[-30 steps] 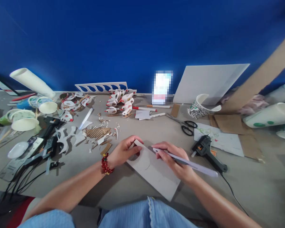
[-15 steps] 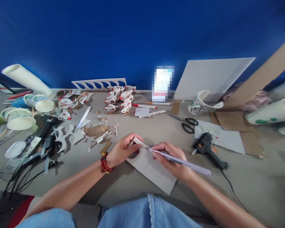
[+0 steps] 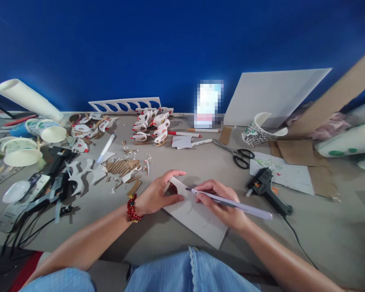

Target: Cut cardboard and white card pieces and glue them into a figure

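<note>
A white board (image 3: 197, 215) with faint curved pencil lines lies at a slant in front of me. My left hand (image 3: 161, 192) grips its upper left corner, thumb on the face and index finger stretched along the far edge; the other fingers are partly hidden. Pinched in my right hand (image 3: 220, 200) is a craft knife (image 3: 243, 209) with a pale lilac handle. Its dark blade tip meets the board near the upper edge, a little right of my left thumb.
Several white bird-shaped cutouts (image 3: 161, 119) stand near the wall. Cardboard scraps (image 3: 121, 167) lie on the left, beyond my left hand. Black-handled scissors (image 3: 241, 158) and a glue gun (image 3: 269, 190) with a trailing cord are on the right. A lit phone (image 3: 208, 105) leans on the wall.
My left thumb has slid down the board, and the index finger has stretched out further. The knife has shifted only slightly. The whole view has moved a little.
</note>
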Demonstrator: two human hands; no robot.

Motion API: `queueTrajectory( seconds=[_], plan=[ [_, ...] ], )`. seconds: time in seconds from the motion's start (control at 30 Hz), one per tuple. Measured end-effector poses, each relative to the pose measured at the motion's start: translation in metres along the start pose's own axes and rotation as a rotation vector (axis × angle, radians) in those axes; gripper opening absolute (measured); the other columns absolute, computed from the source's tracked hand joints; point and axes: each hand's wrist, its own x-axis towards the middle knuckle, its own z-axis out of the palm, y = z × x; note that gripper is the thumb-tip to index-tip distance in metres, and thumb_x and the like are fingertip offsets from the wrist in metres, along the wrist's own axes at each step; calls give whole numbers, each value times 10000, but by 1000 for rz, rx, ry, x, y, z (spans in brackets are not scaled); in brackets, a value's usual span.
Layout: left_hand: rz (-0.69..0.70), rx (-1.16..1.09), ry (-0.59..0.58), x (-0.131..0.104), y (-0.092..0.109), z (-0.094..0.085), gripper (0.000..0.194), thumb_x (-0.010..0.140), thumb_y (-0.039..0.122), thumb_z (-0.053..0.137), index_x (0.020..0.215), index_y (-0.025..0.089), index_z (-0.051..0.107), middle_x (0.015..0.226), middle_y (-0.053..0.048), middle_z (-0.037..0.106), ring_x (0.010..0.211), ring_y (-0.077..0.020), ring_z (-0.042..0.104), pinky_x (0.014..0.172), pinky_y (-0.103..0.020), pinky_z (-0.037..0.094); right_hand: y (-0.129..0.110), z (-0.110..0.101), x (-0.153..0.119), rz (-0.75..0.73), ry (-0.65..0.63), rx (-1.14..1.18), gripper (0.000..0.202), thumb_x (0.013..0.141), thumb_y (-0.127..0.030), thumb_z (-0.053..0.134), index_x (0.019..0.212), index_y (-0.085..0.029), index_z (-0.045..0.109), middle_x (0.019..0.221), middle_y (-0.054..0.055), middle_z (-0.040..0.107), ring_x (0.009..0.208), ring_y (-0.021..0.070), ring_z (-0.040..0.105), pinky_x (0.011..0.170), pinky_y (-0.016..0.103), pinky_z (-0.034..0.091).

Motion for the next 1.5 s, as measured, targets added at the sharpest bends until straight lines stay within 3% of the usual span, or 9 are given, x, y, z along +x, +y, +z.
queueTrajectory(
  seconds=[0.2, 0.43, 1.5],
  plan=[
    [33, 11, -8, 0, -2, -2, 567, 792, 331, 703, 1306, 234, 485, 828, 26, 572, 727, -142, 541, 713, -256, 457, 2, -1, 0, 14, -7, 30, 116, 930, -261, 561, 995, -205, 640, 764, 17, 700, 665, 132, 671, 618, 220, 511],
    [-12, -32, -23, 0, -3, -3, 610, 779, 345, 714, 1331, 233, 479, 746, 43, 537, 672, -134, 493, 632, -235, 418, 2, 0, -1, 25, -3, 68, 116, 935, -267, 557, 995, -203, 633, 769, 26, 703, 672, 143, 678, 618, 233, 527],
    [-79, -136, -19, 0, -1, -2, 729, 750, 325, 732, 1402, 216, 425, 659, 75, 459, 588, -92, 421, 541, -179, 384, 3, 6, -4, -188, -45, -98, 187, 890, -182, 567, 1066, -241, 595, 836, 39, 682, 728, 173, 627, 666, 286, 491]
  ],
)
